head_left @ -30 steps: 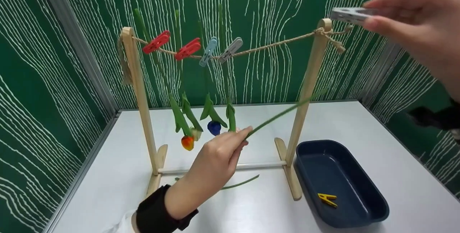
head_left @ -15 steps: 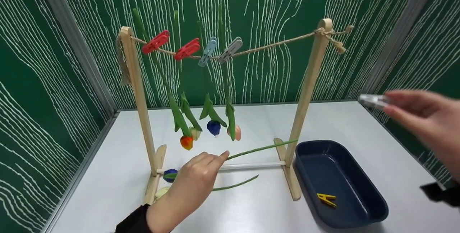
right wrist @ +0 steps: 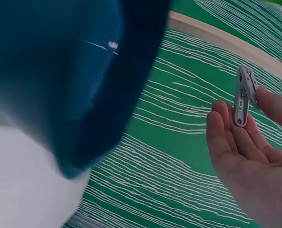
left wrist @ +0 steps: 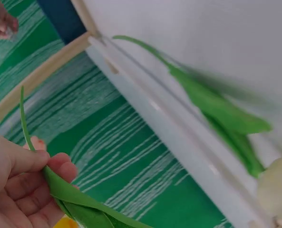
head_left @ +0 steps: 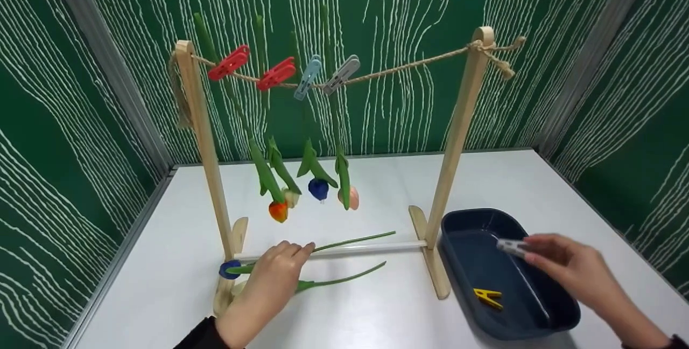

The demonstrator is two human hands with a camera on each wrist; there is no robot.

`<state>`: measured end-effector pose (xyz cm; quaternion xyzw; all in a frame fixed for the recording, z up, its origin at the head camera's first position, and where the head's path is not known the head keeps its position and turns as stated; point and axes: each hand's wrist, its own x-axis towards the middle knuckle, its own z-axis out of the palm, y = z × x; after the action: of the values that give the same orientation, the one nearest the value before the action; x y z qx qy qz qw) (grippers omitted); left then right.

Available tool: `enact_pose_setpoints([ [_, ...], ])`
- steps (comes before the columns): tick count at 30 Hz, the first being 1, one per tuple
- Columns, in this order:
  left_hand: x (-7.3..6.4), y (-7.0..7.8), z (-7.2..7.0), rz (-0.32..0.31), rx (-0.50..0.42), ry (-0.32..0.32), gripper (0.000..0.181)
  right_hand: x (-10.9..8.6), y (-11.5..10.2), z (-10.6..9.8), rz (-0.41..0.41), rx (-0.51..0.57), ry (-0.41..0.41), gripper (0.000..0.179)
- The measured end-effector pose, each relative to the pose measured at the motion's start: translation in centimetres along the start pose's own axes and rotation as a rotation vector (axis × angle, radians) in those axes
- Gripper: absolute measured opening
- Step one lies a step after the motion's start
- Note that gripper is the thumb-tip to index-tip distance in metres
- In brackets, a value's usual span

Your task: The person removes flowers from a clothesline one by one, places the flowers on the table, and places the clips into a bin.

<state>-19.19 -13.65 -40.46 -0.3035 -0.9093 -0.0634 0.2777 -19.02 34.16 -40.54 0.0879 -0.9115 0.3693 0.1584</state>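
My left hand (head_left: 274,269) pinches the green stem of a blue tulip (head_left: 230,269) low over the frame's bottom bar, its bloom to the left. Behind that hand a cream tulip (left wrist: 279,190) lies on the table, its stem pointing right. Over the blue tub (head_left: 484,333), my right hand (head_left: 571,268) holds a grey clothespin (head_left: 510,246) between thumb and fingers. From the rope (head_left: 412,66), several tulips hang bloom down by two red clothespins (head_left: 276,74), a light blue clothespin (head_left: 308,77) and another grey clothespin (head_left: 342,74).
The wooden frame's right post (head_left: 457,139) stands beside the tub, and its left post (head_left: 202,149) rises behind the blue tulip. A yellow clothespin (head_left: 489,298) lies inside the tub. Green walls (head_left: 409,112) with white streaks enclose the white table (head_left: 387,187).
The left hand has come down and leftward with the blue tulip, away from the hanging flowers. From up near the right post, the right hand has lowered the grey clothespin to above the tub.
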Motion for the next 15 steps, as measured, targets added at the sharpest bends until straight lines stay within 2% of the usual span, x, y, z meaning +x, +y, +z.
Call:
enact_pose_setpoints([
  [4, -0.6, -0.5, 1.5, 0.015, 0.041, -0.042, 0.032, -0.9, 1.3, 2.1, 0.082, -0.051, -0.101, 0.027],
  [7, -1.3, -0.7, 2.7, 0.04, 0.101, -0.066, 0.031, -1.4, 2.0, 3.6, 0.109, -0.08, -0.16, 0.027],
  [11, -2.3, -1.1, 4.3, 0.066, 0.156, -0.119, 0.029, -2.2, 2.8, 4.8, 0.074, -0.127, -0.199, 0.026],
  [15, -2.8, -1.6, 5.6, 0.074, 0.153, -0.152, 0.021, -2.3, 3.0, 5.2, 0.021, -0.156, -0.246, 0.025],
])
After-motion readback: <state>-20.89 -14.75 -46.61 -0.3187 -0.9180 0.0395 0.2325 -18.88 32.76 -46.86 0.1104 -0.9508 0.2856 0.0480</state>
